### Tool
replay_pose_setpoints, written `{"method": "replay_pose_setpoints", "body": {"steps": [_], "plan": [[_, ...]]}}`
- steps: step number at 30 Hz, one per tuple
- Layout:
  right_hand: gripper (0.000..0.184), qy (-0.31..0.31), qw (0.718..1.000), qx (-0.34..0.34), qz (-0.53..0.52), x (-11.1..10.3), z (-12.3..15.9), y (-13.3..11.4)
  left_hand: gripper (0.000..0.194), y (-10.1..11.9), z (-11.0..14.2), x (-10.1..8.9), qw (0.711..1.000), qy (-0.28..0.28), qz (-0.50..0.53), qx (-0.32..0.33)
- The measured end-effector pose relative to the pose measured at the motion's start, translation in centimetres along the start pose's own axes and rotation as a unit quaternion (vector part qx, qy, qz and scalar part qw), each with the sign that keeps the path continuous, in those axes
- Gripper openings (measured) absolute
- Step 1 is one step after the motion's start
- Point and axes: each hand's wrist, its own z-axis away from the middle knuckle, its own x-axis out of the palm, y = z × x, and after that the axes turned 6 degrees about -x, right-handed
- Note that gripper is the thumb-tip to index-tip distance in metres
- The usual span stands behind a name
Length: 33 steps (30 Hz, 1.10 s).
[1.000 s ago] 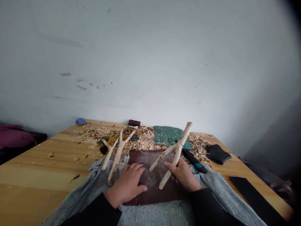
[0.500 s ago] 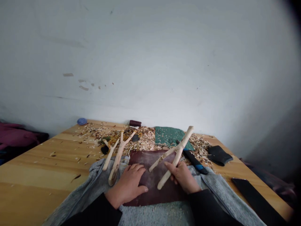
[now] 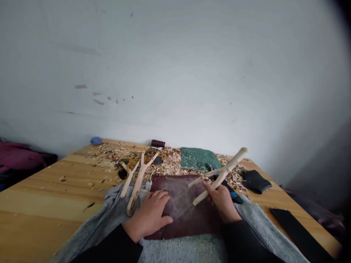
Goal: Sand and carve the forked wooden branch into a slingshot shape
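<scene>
My right hand (image 3: pixel 223 202) is closed around one prong of a pale, peeled forked stick (image 3: pixel 227 168), whose thick end points up and away to the right. Beneath it lies a dark red sheet of sandpaper (image 3: pixel 186 215), dusted with pale powder. My left hand (image 3: pixel 152 213) rests flat on the sheet's left side, fingers stretched out and holding nothing. Two more forked sticks lie left of that hand: a larger one (image 3: pixel 138 186) and a smaller one (image 3: pixel 128 180), both partly on a grey cloth (image 3: pixel 183 250) under the sheet.
Wood shavings (image 3: pixel 171 160) cover the table's back, around a green sheet (image 3: pixel 199 157) and a dark spool (image 3: pixel 158 143). At right are a blue-black tool handle (image 3: pixel 235 196), partly hidden, a black folded piece (image 3: pixel 256 181) and a phone (image 3: pixel 296 230). A blue round object (image 3: pixel 95 141) sits back left.
My right hand has carried the forked stick to the right and tilted it lower, baring more of the sandpaper. My left hand stays in place.
</scene>
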Motion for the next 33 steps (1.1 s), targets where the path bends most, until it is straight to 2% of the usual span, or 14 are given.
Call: {"method": "replay_pose_setpoints", "body": {"steps": [5, 6, 8, 13, 15, 17, 20, 24, 26, 28, 33], "plan": [[0.046, -0.183, 0.982, -0.031, -0.037, 1.8, 2.2, -0.9, 0.053, 0.0, -0.2, 0.2, 1.000, 0.004, -0.004, 0.001], [0.045, -0.203, 0.978, -0.037, -0.041, 1.9, 2.4, -1.0, 0.053, 0.0, -0.2, 0.2, 1.000, 0.004, -0.006, 0.001], [0.044, -0.176, 0.983, -0.033, -0.036, 1.7, 2.1, -0.9, 0.053, 0.2, -0.1, 0.1, 1.000, 0.002, -0.010, 0.000], [0.043, -0.003, 1.000, 0.000, -0.001, -0.1, -0.2, 0.2, 0.052, 0.4, 0.1, -0.3, 1.000, -0.001, -0.005, -0.001], [0.043, 0.034, 0.999, 0.005, 0.010, -0.8, -0.9, 0.5, 0.053, 0.3, 0.1, -0.2, 1.000, -0.002, -0.002, -0.001], [0.044, 0.037, 0.999, 0.003, 0.011, -0.8, -0.9, 0.5, 0.053, 0.1, 0.0, -0.1, 1.000, -0.003, -0.001, -0.003], [0.044, -0.020, 1.000, -0.002, -0.005, 0.2, 0.2, 0.0, 0.053, 0.0, 0.0, 0.1, 1.000, -0.002, -0.004, -0.004], [0.045, -0.183, 0.982, -0.024, -0.036, 1.7, 2.1, -0.8, 0.054, 0.0, -0.1, 0.2, 1.000, 0.003, -0.006, 0.000], [0.045, -0.208, 0.977, -0.034, -0.037, 1.9, 2.3, -0.9, 0.054, 0.0, -0.1, 0.2, 1.000, 0.004, -0.006, 0.001], [0.045, -0.161, 0.986, -0.024, -0.025, 1.7, 1.8, -0.6, 0.054, 0.1, -0.1, 0.1, 1.000, 0.002, -0.007, 0.001], [0.044, 0.009, 1.000, 0.003, 0.004, -0.4, -0.7, 0.6, 0.054, 0.1, 0.0, 0.0, 1.000, -0.003, -0.010, -0.005]]}}
